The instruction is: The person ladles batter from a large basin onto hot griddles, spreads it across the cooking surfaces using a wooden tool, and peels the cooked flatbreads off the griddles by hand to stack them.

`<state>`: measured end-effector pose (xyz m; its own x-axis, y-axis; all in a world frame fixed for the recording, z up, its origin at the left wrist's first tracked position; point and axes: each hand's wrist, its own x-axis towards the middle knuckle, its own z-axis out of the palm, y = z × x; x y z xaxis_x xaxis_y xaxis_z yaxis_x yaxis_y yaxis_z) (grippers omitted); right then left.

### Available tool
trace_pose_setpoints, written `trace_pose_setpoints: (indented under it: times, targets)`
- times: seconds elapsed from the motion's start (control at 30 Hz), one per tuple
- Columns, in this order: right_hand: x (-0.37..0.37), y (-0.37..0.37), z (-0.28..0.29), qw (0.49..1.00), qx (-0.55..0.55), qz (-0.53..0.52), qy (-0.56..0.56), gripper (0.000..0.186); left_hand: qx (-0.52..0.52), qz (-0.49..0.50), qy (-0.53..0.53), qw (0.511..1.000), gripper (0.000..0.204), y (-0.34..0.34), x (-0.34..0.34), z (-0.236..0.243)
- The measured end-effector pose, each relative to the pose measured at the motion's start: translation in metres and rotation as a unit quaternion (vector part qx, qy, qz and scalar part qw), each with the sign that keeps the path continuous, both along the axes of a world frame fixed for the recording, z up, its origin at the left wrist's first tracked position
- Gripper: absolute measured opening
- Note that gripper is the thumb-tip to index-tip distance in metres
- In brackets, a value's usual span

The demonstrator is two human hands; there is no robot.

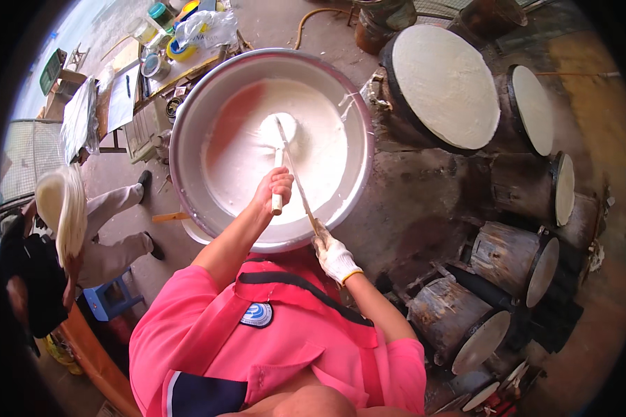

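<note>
My bare left hand [277,186] is closed round the pale handle [277,207] of a round ladle [270,128], whose head sits in white batter inside a large metal basin [360,139]. My right hand [332,256], in a white knitted glove with a yellow cuff, grips a long thin stick [300,191] near its lower end. The stick slants over the basin, its tip crossing the ladle's head. The white batter [313,167] fills much of the basin.
At right stand several sooty drum stoves [508,257] with round tops, two large ones [445,87] covered in white sheets. A cluttered table [153,87] is at upper left. Another person [35,271], holding pale folded sheets [59,208], sits at left beside a blue stool [108,299].
</note>
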<state>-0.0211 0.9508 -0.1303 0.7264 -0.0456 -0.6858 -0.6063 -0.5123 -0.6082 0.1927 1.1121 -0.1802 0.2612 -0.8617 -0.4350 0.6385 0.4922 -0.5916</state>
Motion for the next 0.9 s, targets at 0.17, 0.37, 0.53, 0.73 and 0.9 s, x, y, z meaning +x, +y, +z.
trace_pose_setpoints:
  times: [0.17,0.37,0.53,0.73,0.9]
  targets:
    - [-0.036,-0.022,0.029,0.996,0.006,-0.009,-0.094,0.056,-0.089,0.044,-0.074,0.992,0.041,-0.035,-0.027,0.085]
    - [-0.064,-0.051,0.126,0.988,0.018,0.015,-0.151,0.057,-0.125,0.105,-0.213,0.963,0.042,-0.054,-0.086,0.212]
    - [-0.089,-0.073,0.186,0.967,-0.005,0.044,-0.251,0.061,-0.122,0.123,-0.35,0.921,0.032,-0.055,-0.129,0.305]
    - [-0.095,-0.088,0.233,0.897,0.088,-0.006,-0.432,0.054,0.239,0.154,-0.575,0.767,0.006,-0.025,-0.148,0.372]
    - [-0.091,-0.083,0.21,0.867,0.136,-0.073,-0.474,0.05,0.413,0.12,-0.604,0.671,0.02,0.003,-0.13,0.337]
